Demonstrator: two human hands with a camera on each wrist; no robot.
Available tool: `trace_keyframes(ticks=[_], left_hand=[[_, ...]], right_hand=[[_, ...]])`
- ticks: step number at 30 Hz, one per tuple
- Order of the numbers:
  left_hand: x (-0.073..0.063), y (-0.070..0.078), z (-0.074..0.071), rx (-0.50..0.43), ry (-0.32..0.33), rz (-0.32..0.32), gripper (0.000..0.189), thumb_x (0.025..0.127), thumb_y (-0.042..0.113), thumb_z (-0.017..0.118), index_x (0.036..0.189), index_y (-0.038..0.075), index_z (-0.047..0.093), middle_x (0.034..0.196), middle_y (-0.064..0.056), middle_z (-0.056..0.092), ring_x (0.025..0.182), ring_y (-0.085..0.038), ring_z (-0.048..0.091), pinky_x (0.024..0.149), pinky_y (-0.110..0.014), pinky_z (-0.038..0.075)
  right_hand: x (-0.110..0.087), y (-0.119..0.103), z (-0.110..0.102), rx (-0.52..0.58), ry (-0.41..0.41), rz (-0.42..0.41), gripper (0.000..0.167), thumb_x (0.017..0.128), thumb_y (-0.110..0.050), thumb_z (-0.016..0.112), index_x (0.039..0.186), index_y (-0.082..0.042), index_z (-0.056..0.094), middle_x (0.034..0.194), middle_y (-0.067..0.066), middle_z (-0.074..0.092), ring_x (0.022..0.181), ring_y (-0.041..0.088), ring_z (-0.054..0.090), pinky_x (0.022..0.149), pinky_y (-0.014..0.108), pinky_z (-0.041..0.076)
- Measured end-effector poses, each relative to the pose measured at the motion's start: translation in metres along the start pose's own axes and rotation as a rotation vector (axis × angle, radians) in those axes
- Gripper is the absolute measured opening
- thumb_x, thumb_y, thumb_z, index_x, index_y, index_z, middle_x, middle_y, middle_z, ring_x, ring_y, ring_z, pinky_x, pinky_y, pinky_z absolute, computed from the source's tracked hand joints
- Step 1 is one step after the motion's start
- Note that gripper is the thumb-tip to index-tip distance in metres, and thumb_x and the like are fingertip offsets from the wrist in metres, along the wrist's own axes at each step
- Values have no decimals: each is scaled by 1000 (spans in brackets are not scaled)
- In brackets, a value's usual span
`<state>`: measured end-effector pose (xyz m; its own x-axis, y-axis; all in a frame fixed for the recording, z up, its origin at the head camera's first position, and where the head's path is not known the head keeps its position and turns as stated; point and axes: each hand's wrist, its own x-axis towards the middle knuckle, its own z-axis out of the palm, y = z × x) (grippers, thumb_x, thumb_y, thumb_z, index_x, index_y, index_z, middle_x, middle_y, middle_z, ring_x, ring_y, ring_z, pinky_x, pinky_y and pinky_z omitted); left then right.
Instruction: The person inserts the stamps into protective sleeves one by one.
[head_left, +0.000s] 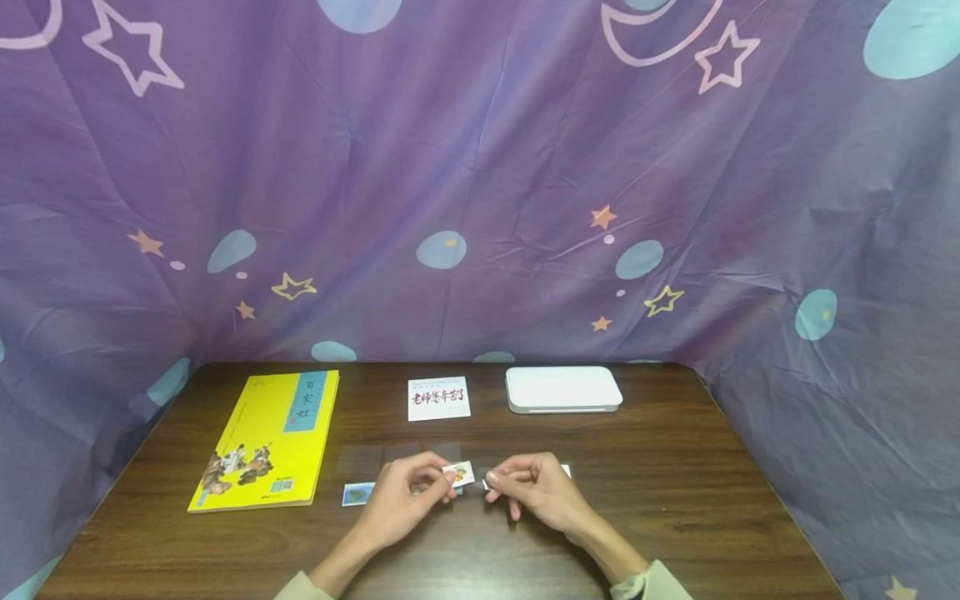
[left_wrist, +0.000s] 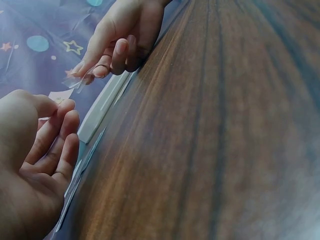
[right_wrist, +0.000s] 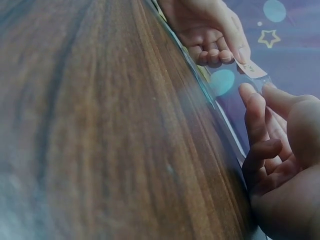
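On the table [head_left: 720, 517], a book [head_left: 266, 433] lies left of the left hand [head_left: 407, 498]. Behind this hand lies a card [head_left: 438, 399], with a case [head_left: 564, 388] to its right. A curtain [head_left: 480, 167] hangs behind all.

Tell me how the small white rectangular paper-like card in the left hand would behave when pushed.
The small white rectangular paper-like card is probably fairly stiff, since it juts from the left hand without drooping. It looks thin, so it is likely very light and might crease if pushed.
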<state>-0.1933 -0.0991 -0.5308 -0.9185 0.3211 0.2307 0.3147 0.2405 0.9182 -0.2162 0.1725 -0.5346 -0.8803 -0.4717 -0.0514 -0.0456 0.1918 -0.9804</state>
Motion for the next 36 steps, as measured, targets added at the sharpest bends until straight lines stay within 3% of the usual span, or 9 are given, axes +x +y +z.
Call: trace_keyframes(ticks=[16, 36], left_hand=[[1, -4, 0, 5, 4, -7, 8, 104, 21, 74, 110, 16, 76, 85, 5, 81, 76, -8, 76, 77, -25, 65], [-1, -4, 1, -29, -57, -30, 12, 105, 21, 73, 113, 13, 76, 92, -5, 83, 82, -17, 80, 83, -26, 66]], right_hand=[[0, -1, 0, -14, 0, -3, 27, 105, -31, 73, 113, -6, 78, 95, 13, 84, 57, 7, 64, 54, 19, 56], [0, 0, 0, -18, 1, -7, 27, 106, -32, 72, 114, -8, 79, 95, 13, 84, 58, 7, 65, 56, 19, 55]])
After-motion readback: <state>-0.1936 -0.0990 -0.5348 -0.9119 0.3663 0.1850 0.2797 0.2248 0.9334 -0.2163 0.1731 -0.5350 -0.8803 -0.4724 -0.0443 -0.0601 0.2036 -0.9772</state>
